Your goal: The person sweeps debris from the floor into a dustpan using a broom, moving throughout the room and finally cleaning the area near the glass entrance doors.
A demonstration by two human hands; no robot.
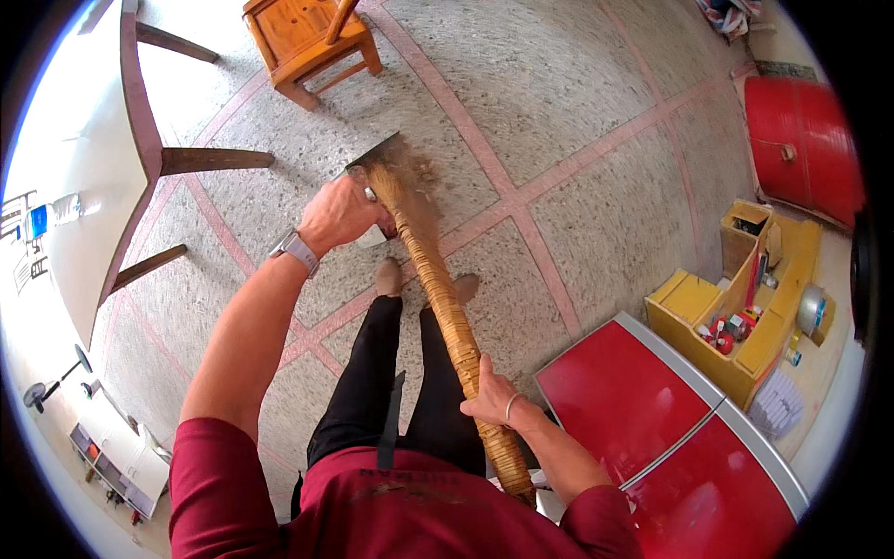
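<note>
A long broom (447, 307) with a handle wrapped in woven strips runs slantwise before me, from my right side up to the middle of the view. My right hand (494, 393) is closed round its lower part. Its brush end, brown and blurred, lies by a dark-edged flat plate (375, 152), perhaps part of a dustpan. My left hand (343, 209), with a ring and a wristwatch, is bent beside the brush end; its fingers are partly hidden, and whether it grips the broom or the plate I cannot tell. A pale piece (374, 236) shows below that hand.
A wooden chair (300, 42) stands ahead on the speckled floor. A white-topped table (98, 140) with dark legs is at left. To the right are a red two-door cabinet or fridge (614, 391), a yellow wooden unit (740, 307) holding small items, and a red drum-like object (796, 147).
</note>
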